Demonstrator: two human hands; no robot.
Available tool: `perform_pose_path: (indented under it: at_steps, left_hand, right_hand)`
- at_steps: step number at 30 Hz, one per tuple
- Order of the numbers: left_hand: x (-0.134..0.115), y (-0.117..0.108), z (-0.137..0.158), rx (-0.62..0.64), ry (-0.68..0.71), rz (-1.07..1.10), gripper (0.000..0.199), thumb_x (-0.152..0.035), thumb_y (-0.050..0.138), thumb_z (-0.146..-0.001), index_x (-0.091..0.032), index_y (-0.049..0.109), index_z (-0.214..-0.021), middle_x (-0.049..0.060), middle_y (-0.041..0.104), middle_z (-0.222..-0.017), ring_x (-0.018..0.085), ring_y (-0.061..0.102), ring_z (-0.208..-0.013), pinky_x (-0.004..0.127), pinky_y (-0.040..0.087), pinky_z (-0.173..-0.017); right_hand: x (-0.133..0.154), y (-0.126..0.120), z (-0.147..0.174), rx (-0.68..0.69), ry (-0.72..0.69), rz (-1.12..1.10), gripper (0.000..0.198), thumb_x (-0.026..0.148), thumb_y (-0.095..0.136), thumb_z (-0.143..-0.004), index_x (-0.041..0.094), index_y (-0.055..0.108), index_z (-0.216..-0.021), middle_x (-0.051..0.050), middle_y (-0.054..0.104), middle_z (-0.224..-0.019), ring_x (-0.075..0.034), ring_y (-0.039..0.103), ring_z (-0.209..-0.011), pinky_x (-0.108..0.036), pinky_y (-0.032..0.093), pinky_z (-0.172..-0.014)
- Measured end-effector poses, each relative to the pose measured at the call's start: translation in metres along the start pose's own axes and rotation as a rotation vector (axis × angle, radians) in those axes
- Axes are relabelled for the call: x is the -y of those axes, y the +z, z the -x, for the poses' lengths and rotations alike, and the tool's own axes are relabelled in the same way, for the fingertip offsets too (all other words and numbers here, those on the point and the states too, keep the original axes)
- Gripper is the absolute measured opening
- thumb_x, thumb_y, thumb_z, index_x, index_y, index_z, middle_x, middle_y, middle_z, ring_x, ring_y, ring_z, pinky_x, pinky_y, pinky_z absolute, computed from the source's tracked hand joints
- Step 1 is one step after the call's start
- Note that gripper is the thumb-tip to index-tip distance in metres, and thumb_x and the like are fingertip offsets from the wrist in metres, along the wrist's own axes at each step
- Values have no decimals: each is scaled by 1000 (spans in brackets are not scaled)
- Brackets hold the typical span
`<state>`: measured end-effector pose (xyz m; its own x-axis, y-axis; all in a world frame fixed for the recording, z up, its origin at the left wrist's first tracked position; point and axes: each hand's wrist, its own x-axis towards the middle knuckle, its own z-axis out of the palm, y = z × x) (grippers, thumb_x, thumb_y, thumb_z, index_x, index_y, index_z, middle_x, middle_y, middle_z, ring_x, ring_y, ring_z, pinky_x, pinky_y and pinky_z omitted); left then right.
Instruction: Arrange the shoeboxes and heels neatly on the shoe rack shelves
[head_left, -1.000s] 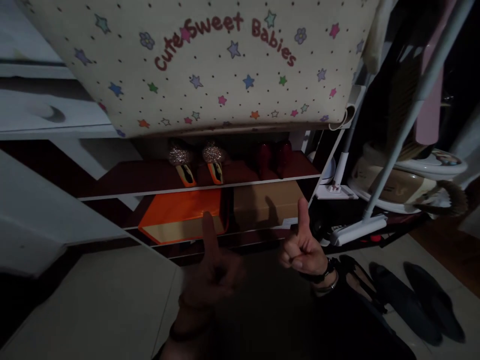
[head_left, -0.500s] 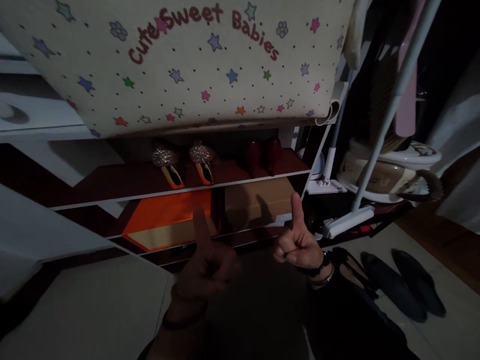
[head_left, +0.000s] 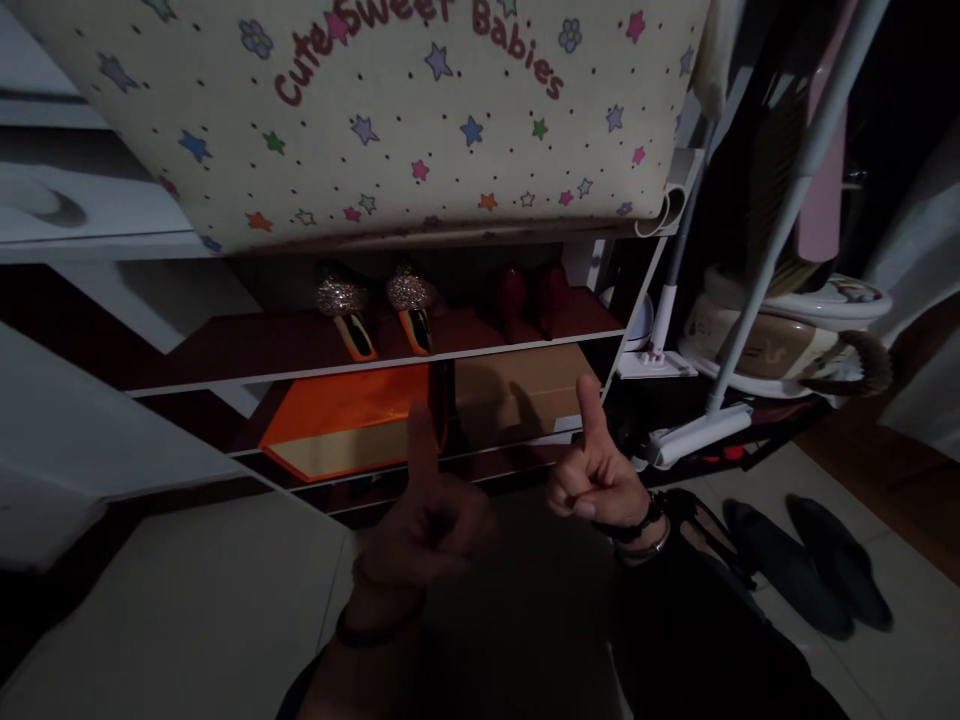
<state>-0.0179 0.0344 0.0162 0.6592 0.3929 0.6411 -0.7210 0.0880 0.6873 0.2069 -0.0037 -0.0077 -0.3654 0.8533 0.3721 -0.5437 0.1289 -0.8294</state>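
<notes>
My left hand (head_left: 439, 525) is raised in front of the low shelf, its index finger pointing up and the other fingers curled in, dim and slightly blurred. It holds nothing that I can see. The finger overlaps the orange box (head_left: 352, 400) on the lower shelf, apart from it as far as I can tell. Beside it, my right hand (head_left: 600, 475) makes the same shape, index finger up and the rest folded, with nothing in it. Behind that hand lies a brown cardboard box (head_left: 517, 395), with the hand's shadow on it.
Glittery shoes (head_left: 411, 290) and dark red heels (head_left: 529, 295) stand on the upper shelf (head_left: 225, 350). A cream cloth (head_left: 450, 90) with stars hangs above. On the right are a squeegee mop (head_left: 701, 435), a stacked ceramic pot (head_left: 739, 335) and dark shoes (head_left: 787, 575) on the tiles.
The view has tilted down slightly, so the shelf and cloth sit higher and a little to the right. My left hand appears a bit farther right; both hands keep their shape.
</notes>
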Motion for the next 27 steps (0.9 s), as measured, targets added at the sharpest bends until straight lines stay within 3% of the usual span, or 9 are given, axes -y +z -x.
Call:
perform_pose_path:
  at_steps: [2,4,5,8,13,19,23,25,27]
  left_hand:
    - [-1,0,0,-34,-18,11,79,-19,74,-90,-49,43,-155,-10,33,-63,7,25,-48,19,32,-52]
    - [-3,-1,-1,-140,-61,-5,30,-28,77,-89,-30,70,-118,-7,34,-64,7,29,-52,21,32,-54]
    - [-3,-2,-3,-208,-90,-21,15,-33,78,-89,-24,69,-97,-6,36,-64,8,31,-53,23,32,-55]
    - [4,-6,-6,-404,-216,-131,46,-48,76,-90,-19,49,-67,-5,35,-60,9,33,-55,25,30,-55]
    - [33,-13,-4,-566,-489,-491,69,-74,71,-84,-20,39,-55,-6,28,-53,8,21,-52,27,15,-52]
    - [39,-26,5,-728,-526,-507,68,-76,72,-81,-20,40,-58,-7,27,-55,7,21,-52,26,16,-51]
    - [39,-41,7,-981,-299,-820,55,-66,68,-89,-21,47,-67,-4,39,-62,11,38,-58,25,32,-56]
    - [48,-44,8,-1062,-190,-950,43,-62,72,-87,-21,57,-84,0,55,-78,14,54,-73,26,46,-67]
    - [62,-44,8,-1098,-141,-956,48,-59,77,-82,-22,60,-108,6,64,-104,20,64,-96,31,54,-83]
  right_hand:
    - [3,6,-6,-18,-66,-2,88,56,88,-75,43,49,-152,16,30,-52,-7,21,-43,-23,29,-50]
    - [5,12,-13,-106,-148,44,41,62,81,-83,28,74,-105,11,34,-53,-8,26,-46,-26,27,-51]
    - [5,15,-16,-176,-177,100,40,63,76,-88,24,70,-82,9,35,-54,-9,29,-49,-27,26,-53]
    - [1,21,-23,-368,-161,374,61,61,67,-96,22,46,-54,5,36,-55,-11,34,-54,-29,25,-56]
    - [-16,28,-29,-407,-79,602,68,71,61,-94,22,35,-54,6,28,-56,-9,23,-56,-27,22,-54]
    - [-12,31,-39,-390,-70,671,59,65,60,-96,21,46,-59,5,37,-60,-10,31,-59,-26,26,-56]
    - [11,4,-35,-770,-298,857,52,57,63,-97,23,44,-62,6,37,-61,-12,35,-62,-27,31,-60]
    - [20,-20,-28,-986,-410,913,39,53,64,-97,23,52,-75,5,47,-70,-13,43,-68,-27,37,-66]
    - [25,-45,-19,-1097,-451,972,30,51,64,-97,22,56,-91,2,55,-83,-16,52,-77,-29,43,-76]
